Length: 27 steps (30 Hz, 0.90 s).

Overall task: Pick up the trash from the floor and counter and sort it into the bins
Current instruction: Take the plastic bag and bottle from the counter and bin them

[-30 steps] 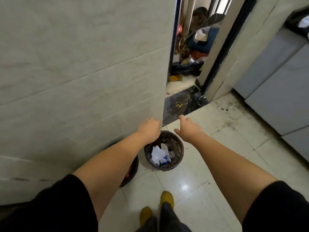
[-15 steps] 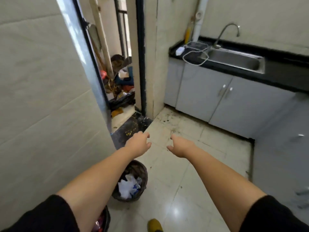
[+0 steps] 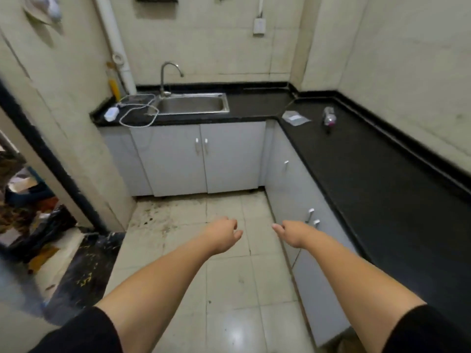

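- Black stone counter runs in an L in front of you: one leg along the far wall, the other down your right side, over pale grey cabinet doors.
- Pale floor tiles lie under your arms, stained dark close to the cabinet base at the far left.
- Your steel sink is set into the far leg, its tap curving over it; a white cable loops on the counter just left of the basin.
- On the right leg you have two pieces of trash: a clear plastic bag lying flat near the corner, and a plastic bottle on its side just to the right of it, apart from it.
- The bottle's long axis runs roughly toward and away from you, the pinkish end nearer to you.
- Your left hand hangs over the floor with fingers loosely curled, holding nothing.
- Your right hand is beside it, fingers loosely bent, also empty, well apart from the trash.
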Available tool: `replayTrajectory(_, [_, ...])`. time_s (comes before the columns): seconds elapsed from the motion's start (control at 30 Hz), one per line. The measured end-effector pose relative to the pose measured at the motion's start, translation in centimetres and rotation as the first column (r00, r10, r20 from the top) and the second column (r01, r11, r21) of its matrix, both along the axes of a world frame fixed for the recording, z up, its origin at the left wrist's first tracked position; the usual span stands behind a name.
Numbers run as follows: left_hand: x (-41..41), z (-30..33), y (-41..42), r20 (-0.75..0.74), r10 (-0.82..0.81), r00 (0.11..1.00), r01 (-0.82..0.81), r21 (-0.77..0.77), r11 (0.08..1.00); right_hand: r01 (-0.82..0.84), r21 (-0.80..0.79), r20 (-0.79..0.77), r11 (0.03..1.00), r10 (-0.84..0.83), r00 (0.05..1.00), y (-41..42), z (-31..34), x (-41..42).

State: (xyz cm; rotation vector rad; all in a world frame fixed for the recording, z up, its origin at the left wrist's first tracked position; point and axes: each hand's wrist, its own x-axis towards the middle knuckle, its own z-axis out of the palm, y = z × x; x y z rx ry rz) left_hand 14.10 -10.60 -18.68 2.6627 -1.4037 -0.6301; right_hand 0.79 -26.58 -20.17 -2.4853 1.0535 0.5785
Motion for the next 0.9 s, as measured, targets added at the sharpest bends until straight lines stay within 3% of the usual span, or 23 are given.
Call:
replayTrajectory(0.5, [-1.4,1.8,-27.9,-0.004,-0.136,0.991,0.136,-0.072,0.988,0.168,-0.021,0.036,0.986,-0.167,0.985,-24.2,2.9,-3.4])
replayTrajectory(0.9, [12.2,-0.1,-44.7,0.005,-0.237,0.972,0.237,-0.044,0.971,0.255,-0.016,0.038,0.967,-0.254,0.966,-39.5,1.6,9.0])
